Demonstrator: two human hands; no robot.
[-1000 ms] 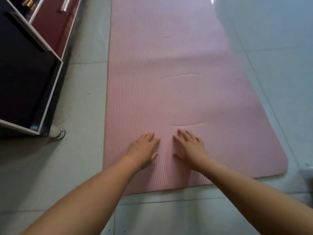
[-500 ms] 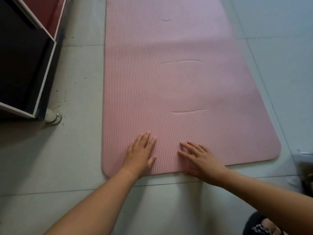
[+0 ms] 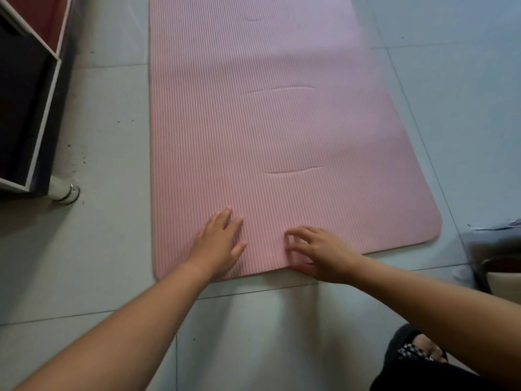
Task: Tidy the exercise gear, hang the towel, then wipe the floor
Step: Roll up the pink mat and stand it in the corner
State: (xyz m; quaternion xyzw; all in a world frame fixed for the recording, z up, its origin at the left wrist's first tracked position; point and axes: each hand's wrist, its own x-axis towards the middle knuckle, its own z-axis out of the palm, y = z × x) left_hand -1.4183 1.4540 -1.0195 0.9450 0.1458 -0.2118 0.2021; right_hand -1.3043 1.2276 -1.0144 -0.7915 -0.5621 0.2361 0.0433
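A pink ribbed exercise mat (image 3: 267, 131) lies flat on the grey tiled floor, running away from me. My left hand (image 3: 218, 244) rests palm down on the mat close to its near edge, fingers spread. My right hand (image 3: 315, 252) is beside it at the same edge, with fingers curled on top and the thumb at the mat's rim. The mat's edge still lies flat on the floor.
A dark cabinet (image 3: 25, 108) with white trim and a round foot (image 3: 66, 191) stands at the left. A grey cloth heap (image 3: 496, 249) lies at the right edge. My knee in dark clothing (image 3: 417, 359) shows at the lower right. Tiled floor (image 3: 107, 249) surrounds the mat.
Both hands slid back along the mat toward its near edge. My right hand's fingers went from flat to curled at the rim. The view tilted down.
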